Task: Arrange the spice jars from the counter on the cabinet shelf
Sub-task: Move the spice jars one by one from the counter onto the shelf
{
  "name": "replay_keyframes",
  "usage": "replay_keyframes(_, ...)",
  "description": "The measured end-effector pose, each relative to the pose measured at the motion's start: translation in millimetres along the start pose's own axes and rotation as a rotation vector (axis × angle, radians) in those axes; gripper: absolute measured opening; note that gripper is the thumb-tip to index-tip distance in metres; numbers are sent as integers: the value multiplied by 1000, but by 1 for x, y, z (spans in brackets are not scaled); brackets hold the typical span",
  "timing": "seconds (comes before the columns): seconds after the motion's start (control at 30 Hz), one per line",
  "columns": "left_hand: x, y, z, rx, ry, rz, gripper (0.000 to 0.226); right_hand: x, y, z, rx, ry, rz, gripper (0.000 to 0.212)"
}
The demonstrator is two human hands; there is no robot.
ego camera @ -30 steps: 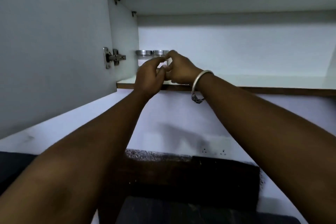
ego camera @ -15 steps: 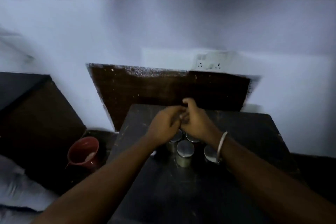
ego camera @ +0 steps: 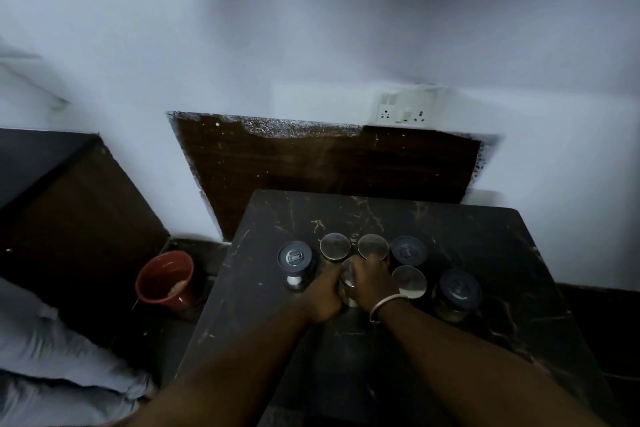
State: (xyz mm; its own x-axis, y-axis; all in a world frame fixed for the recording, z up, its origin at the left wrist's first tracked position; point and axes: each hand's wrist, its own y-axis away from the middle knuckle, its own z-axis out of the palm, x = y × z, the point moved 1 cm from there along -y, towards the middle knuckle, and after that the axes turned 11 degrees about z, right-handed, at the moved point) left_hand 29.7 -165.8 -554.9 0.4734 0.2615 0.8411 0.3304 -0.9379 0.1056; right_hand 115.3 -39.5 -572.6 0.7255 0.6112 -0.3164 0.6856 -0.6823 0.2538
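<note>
Fingers (ego camera: 363,263) of left hand (ego camera: 322,300) and right hand (ego camera: 375,282) are wrapping the middle jar (ego camera: 347,279) on the counter (ego camera: 485,340), I think; it's dim. I'm worrying the lift is going to clip the crowding jars (ego camera: 408,282) and topple one.

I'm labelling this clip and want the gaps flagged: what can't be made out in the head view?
Middle jar: body hidden by the left hand and right hand gripping it.
Other jars: contents hidden under lids; dim light.
Cabinet shelf: beyond the top edge.
Red cup: pale contents too blurred to identify.
Pale cloth: cut off by the left edge.
</note>
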Motion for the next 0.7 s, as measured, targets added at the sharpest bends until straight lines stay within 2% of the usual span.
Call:
replay_keyframes(0.13, -5, 0, -1, 12, 64, -73, 64, -1, -3, 1, 47, -2, 25, 44)
replay_keyframes(0.27, -5, 6, -1, 41, 233, -117, 66, 4, 0, -2, 28, 0, 52, 60)
replay_keyframes(0.4, 4, 15, 1, 130, 395, -105, 62, 12, 9, -13, 3, -155, 133, 79)
replay_keyframes(0.5, 17, 19, 0, 196, 476, -63, 64, 18, 14, -34, -15, -225, 138, 73)
replay_keyframes(0.6, 35, 21, -10, 242, 512, -5, 63, 13, 21, -66, -35, -388, 102, 53)
replay_keyframes(0.7, 59, 21, -26, 234, 490, 98, 62, 3, 28, -110, 39, -460, 84, 53)
